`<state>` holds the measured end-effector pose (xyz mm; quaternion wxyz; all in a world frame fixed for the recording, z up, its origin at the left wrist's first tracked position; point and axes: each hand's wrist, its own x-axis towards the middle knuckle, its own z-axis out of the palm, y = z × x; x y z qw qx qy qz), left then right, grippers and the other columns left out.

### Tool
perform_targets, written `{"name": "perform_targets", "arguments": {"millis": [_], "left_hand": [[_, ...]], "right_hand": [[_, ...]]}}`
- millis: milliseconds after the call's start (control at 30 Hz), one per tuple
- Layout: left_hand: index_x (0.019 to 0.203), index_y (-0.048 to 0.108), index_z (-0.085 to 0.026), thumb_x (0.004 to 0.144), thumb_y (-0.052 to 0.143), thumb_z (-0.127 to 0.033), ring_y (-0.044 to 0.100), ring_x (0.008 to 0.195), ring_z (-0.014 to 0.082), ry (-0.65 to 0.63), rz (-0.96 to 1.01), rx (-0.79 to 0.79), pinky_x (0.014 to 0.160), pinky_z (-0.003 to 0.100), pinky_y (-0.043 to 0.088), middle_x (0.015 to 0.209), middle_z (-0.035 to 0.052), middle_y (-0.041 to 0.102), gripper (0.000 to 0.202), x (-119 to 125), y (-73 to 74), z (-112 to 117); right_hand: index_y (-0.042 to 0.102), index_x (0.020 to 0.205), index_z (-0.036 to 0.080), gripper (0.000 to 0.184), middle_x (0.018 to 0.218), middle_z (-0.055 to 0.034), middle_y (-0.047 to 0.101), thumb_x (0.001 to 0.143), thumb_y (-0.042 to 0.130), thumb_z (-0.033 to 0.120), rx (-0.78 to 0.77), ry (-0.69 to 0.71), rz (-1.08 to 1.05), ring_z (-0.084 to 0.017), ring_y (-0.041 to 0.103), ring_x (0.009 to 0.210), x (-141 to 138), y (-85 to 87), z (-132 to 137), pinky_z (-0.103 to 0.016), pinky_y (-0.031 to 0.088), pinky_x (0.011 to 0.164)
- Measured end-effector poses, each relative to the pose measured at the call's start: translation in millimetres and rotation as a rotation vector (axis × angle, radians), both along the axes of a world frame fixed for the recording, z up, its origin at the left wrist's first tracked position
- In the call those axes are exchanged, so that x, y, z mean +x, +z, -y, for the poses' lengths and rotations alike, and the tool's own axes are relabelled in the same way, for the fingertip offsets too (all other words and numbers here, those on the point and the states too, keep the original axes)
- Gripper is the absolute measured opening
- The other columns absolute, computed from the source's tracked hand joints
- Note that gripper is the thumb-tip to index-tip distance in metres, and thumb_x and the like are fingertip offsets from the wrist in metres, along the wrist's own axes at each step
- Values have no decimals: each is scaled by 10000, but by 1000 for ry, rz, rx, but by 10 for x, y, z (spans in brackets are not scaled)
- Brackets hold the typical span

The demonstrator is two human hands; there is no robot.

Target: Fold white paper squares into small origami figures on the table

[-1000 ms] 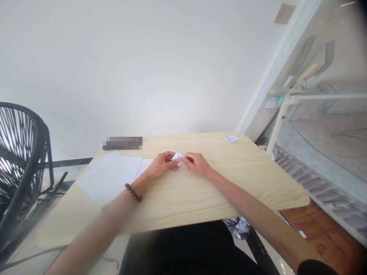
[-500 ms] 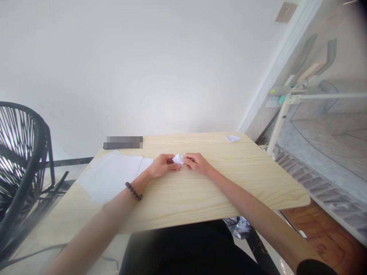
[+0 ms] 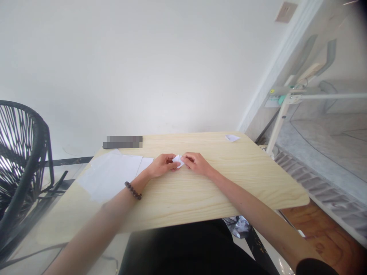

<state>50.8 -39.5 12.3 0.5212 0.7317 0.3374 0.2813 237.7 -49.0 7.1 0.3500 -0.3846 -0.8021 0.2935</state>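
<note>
A small folded white paper point(image 3: 178, 160) is pinched between my two hands above the middle of the table. My left hand point(image 3: 163, 165) grips its left side with thumb and fingers. On the other side my right hand point(image 3: 196, 163) pinches the right corner, its fingertips partly covering the paper. A crease runs down through the folded piece. Loose white paper sheets point(image 3: 111, 173) lie overlapping to the left of my left hand. Another small folded paper piece point(image 3: 232, 138) rests near the far right corner.
The wooden table point(image 3: 235, 172) stands against a white wall. A dark blurred-out object point(image 3: 122, 142) lies at its back left edge. To the left is a black woven chair point(image 3: 40, 133); at the right stands a white metal frame point(image 3: 279, 124). Something shiny and crumpled point(image 3: 239, 227) shows below the front edge.
My right fingers have shifted slightly on the paper's right corner, and more of its lower face now shows. Both hands stay in nearly the same place.
</note>
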Motion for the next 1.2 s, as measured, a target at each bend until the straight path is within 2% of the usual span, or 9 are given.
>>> {"name": "perform_targets", "arguments": {"millis": [167, 367, 567, 833, 1067, 1200], "left_hand": [[765, 579, -118, 715, 560, -372, 546, 634, 121, -40, 18, 21, 642, 256, 442, 702, 36, 599, 260, -26, -20, -20], [829, 571, -117, 708, 560, -403, 573, 698, 152, 59, 48, -39, 618, 275, 468, 758, 68, 620, 310, 37, 12, 23], [869, 554, -121, 705, 566, -399, 563, 742, 157, 115, 59, -7, 585, 251, 467, 806, 70, 605, 323, 31, 26, 25], [810, 547, -108, 700, 593, -327, 537, 643, 111, 8, 116, 12, 612, 258, 454, 733, 35, 583, 249, 4, -40, -28], [948, 487, -131, 679, 614, -347, 571, 653, 141, 112, 160, -82, 606, 307, 485, 732, 45, 614, 367, 22, -8, -12], [904, 482, -132, 683, 608, -355, 577, 667, 147, 145, 182, -64, 610, 305, 486, 712, 41, 615, 338, 13, -6, -21]], "right_hand": [[539, 722, 148, 277, 534, 25, 497, 822, 384, 355, -75, 57, -6, -67, 432, 470, 2, -16, -10, -183, 341, 489], [526, 707, 150, 307, 503, 32, 488, 825, 371, 387, -52, -52, -23, -66, 429, 447, 10, -36, -22, -184, 335, 475], [519, 677, 153, 317, 486, 34, 482, 825, 372, 392, 20, -74, -9, -67, 417, 442, 3, -38, -29, -188, 324, 480], [548, 706, 140, 330, 498, 28, 484, 825, 375, 395, 5, -11, 16, -63, 412, 448, 11, -29, -18, -182, 324, 479], [539, 760, 141, 314, 504, 33, 472, 819, 376, 402, -33, -29, -22, -62, 409, 443, 9, -31, -15, -182, 320, 467], [517, 754, 140, 255, 527, 33, 463, 811, 398, 359, -37, -3, -13, -58, 398, 460, 10, -33, -9, -176, 302, 460]]}}
